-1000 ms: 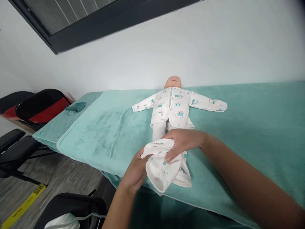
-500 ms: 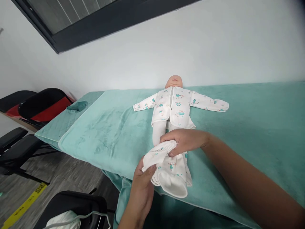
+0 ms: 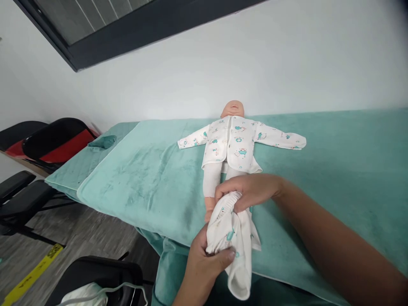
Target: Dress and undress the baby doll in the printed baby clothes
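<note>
A baby doll [image 3: 232, 109] lies on its back on the green bed, arms spread, in a white printed jacket [image 3: 240, 146]. Its legs, in white cloth, point toward me, and one bare foot [image 3: 209, 206] shows. Over the other lower leg are bunched white printed baby pants [image 3: 228, 229], which hide that foot. My right hand [image 3: 250, 191] pinches their ribbed waistband from above. Lower down, my left hand [image 3: 212, 261] grips the fabric, thumb on top. A pant-leg opening hangs past the bed's front edge.
The green bed cover [image 3: 134, 170] spreads to both sides, against a white wall [image 3: 191, 72]. A black chair [image 3: 105, 272] holding white cloth and a cord stands at the front left. More black chairs [image 3: 60, 140] are farther left, with yellow tape [image 3: 35, 274] on the floor.
My left hand has moved right and toward me, gathering the pants. The doll's bare foot has come into view. My right hand has barely shifted.
</note>
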Demonstrator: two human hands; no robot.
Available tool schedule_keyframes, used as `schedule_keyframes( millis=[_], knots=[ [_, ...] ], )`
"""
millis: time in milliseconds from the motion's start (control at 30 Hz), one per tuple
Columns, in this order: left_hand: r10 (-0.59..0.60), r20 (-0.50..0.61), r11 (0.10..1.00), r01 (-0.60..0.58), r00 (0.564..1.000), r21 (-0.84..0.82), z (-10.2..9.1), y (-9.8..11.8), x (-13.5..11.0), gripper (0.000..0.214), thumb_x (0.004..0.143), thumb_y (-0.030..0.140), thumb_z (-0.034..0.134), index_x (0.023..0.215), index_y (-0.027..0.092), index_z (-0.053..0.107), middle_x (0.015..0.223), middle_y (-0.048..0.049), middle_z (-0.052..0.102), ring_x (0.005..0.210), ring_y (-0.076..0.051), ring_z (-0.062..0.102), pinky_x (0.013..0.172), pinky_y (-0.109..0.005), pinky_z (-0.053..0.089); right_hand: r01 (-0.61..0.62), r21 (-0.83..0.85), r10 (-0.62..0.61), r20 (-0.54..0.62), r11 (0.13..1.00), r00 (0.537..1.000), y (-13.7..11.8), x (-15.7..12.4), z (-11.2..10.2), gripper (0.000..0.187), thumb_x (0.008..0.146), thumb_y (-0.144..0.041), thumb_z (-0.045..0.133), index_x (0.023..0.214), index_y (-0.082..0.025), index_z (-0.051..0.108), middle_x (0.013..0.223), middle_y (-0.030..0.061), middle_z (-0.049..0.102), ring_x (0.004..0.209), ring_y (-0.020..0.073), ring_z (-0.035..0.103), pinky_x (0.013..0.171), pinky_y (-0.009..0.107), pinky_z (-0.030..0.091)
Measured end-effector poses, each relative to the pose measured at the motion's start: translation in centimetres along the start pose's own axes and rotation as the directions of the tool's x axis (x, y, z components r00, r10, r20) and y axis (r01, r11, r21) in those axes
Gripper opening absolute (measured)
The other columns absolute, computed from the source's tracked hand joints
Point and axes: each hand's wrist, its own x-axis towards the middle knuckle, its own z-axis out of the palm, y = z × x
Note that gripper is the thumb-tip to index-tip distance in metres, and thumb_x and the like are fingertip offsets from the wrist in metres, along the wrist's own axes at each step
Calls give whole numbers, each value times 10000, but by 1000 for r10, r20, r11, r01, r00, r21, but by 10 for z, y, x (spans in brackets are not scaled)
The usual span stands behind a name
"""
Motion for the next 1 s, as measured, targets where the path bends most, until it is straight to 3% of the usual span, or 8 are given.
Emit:
schedule_keyframes(
  millis=[167, 333, 400, 500, 633, 700, 867, 1000],
  knots=[
    [160, -106, 984, -150, 981, 96, 9, 4, 0, 371, 684, 372, 789, 1003, 186, 761, 903, -56, 732, 827, -221, 639, 763, -305, 498, -31, -97, 41, 108, 995, 993, -3, 0, -1, 379, 736, -266, 737, 1107, -208, 693, 1088, 23, 692, 1043, 209, 613, 855, 270, 472],
    [475, -127, 836, -400, 871, 376, 16, -7, -10, 157, 752, 376, 740, 804, 234, 781, 884, -76, 709, 873, -261, 628, 798, -330, 490, -49, -274, 67, 54, 960, 996, -12, 4, 7, 210, 692, -264, 759, 892, -209, 730, 902, 5, 711, 917, 213, 631, 761, 273, 469],
    [452, -229, 861, -355, 862, 365, 17, -10, -17, 163, 751, 382, 738, 822, 241, 778, 893, -69, 708, 862, -255, 623, 789, -322, 487, -45, -280, 55, 31, 959, 998, -16, 5, 10, 177, 707, -228, 720, 884, -212, 726, 903, -7, 715, 849, 186, 636, 703, 259, 454],
    [266, -385, 954, -183, 884, 237, 16, -9, -23, 220, 698, 407, 774, 805, 218, 739, 770, -29, 687, 749, -220, 597, 697, -295, 481, -80, -251, 79, -13, 965, 997, -20, 8, 15, 195, 744, -247, 680, 935, -234, 718, 961, -28, 723, 835, 166, 645, 667, 245, 434],
    [86, -425, 996, -75, 901, 43, 11, -7, -19, 298, 653, 395, 799, 848, 189, 706, 669, 10, 639, 650, -171, 556, 620, -259, 445, -132, -253, 108, -105, 958, 989, -22, 12, 20, 186, 800, -317, 638, 962, -253, 704, 963, -31, 723, 857, 170, 648, 678, 246, 429],
    [101, -435, 994, -104, 895, 19, 7, -7, -14, 333, 655, 398, 796, 895, 184, 710, 733, -8, 672, 691, -184, 580, 631, -260, 447, -134, -289, 95, -147, 948, 985, -21, 15, 24, 163, 817, -317, 608, 931, -245, 700, 933, -21, 721, 840, 170, 642, 668, 250, 418],
    [298, -450, 950, -215, 842, 228, -5, -4, -1, 249, 725, 351, 729, 922, 200, 710, 839, -19, 690, 821, -206, 600, 729, -262, 456, -179, -404, 79, -252, 897, 965, -16, 23, 30, 126, 815, -303, 583, 863, -226, 671, 830, 1, 703, 753, 167, 619, 614, 259, 362],
    [246, -383, 966, -195, 890, 168, -8, 8, 5, 270, 757, 400, 698, 937, 200, 718, 881, -37, 716, 872, -243, 630, 758, -295, 478, -225, -449, 87, -307, 865, 948, -14, 27, 33, 141, 831, -311, 557, 750, -207, 607, 732, 11, 654, 685, 156, 580, 571, 262, 314]
  ],
)
